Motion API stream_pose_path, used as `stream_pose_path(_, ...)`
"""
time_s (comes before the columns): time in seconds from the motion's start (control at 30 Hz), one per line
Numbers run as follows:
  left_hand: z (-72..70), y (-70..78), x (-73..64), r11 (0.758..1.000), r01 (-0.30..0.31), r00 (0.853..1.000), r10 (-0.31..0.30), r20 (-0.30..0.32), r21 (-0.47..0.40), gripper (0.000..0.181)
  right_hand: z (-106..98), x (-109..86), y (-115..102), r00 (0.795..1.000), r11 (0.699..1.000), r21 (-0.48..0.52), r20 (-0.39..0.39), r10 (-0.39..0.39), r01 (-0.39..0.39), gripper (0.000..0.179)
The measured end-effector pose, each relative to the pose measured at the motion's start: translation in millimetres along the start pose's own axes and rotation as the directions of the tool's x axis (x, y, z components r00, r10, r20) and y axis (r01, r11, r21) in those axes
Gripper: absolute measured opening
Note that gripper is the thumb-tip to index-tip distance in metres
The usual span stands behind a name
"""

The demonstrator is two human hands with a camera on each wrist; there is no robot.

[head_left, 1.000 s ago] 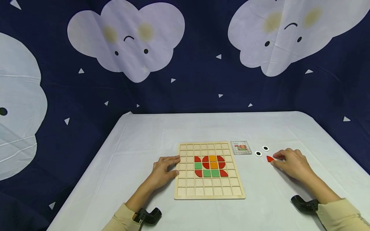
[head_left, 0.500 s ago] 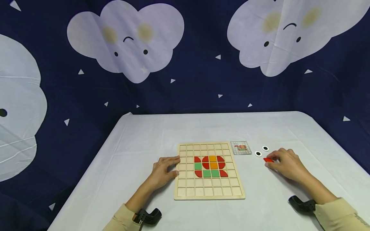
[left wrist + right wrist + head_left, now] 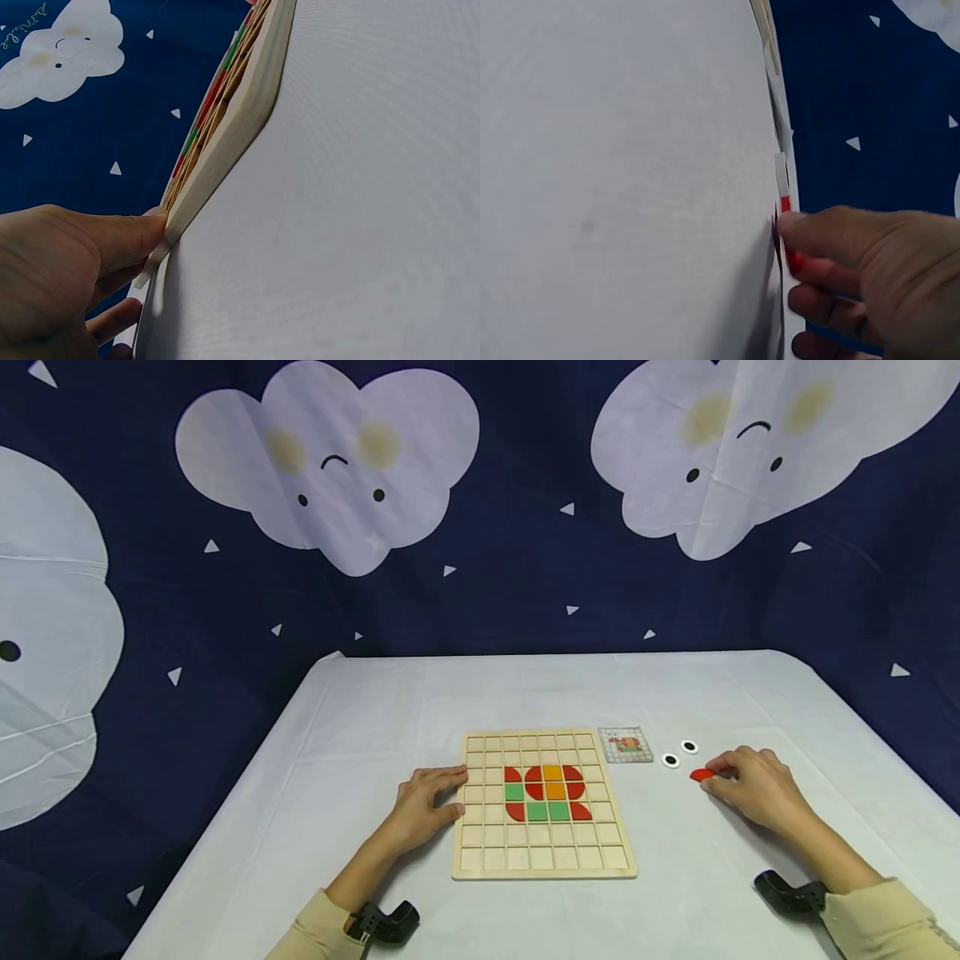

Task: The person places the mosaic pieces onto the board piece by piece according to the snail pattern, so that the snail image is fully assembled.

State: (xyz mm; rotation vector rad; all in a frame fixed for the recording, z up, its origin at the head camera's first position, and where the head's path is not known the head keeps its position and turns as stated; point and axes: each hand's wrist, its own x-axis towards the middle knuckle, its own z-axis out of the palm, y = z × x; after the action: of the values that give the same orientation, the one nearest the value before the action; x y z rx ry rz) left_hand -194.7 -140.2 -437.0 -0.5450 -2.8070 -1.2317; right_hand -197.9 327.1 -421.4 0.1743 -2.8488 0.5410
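Observation:
The wooden grid board (image 3: 542, 857) lies on the table. Red, green and orange tiles (image 3: 555, 790) fill several of its middle squares. My left hand (image 3: 423, 806) rests against its left edge, thumb and fingers extended and spread along the rim; the left wrist view shows the thumb (image 3: 131, 238) touching that edge. To the right of the board, my right hand (image 3: 759, 787) pinches a red curved-edged tile (image 3: 702, 774) between thumb and fingers, just over the table. The right wrist view shows this red tile (image 3: 786, 225) tilted and partly covered by the thumb.
Beyond the board's upper right corner lies a small pattern card (image 3: 626, 744) showing a coloured grid figure. Two round white pieces with black centres, the eye pieces (image 3: 671, 761), lie between card and right hand. A dark blue cloud-print curtain (image 3: 517, 552) hangs behind the white table (image 3: 360, 710).
My right hand moved slightly left, then back right, with the red tile, whose visible outline changed as it turned in the fingers. The left hand and board stayed put.

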Motion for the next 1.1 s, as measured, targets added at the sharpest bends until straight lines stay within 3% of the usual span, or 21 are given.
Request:
stream_pose_path(0.2, 0.2, -0.3, 0.0, 1.0, -0.004, 1.0, 0.004, -0.003, 0.003, 0.045, -1, 11.2, -25, 0.998, 0.998, 0.035, -0.037, -0.044, 0.045, 0.026)
stream_pose_path(0.4, 0.3, -0.9, 0.3, 1.0, 0.003, 1.0, -0.003, 0.007, 0.011, 0.046, 3, 29.6, -67, 0.995, 0.991, 0.093, 0.006, -0.102, 0.101, 0.025)
stream_pose_path(0.73, 0.8, -1.3, 1.2, 1.0, -0.008, 1.0, 0.008, 0.0, 0.019, 0.045, 35, 54.3, -134, 0.98, 0.97, 0.158, 0.05, -0.194, 0.184, 0.024)
stream_pose_path(1.1, 0.8, -1.3, 1.8, 1.0, -0.009, 1.0, 0.009, 0.001, 0.016, 0.045, 65, 65.3, -192, 0.939, 0.933, 0.217, 0.13, -0.317, 0.285, 0.021)
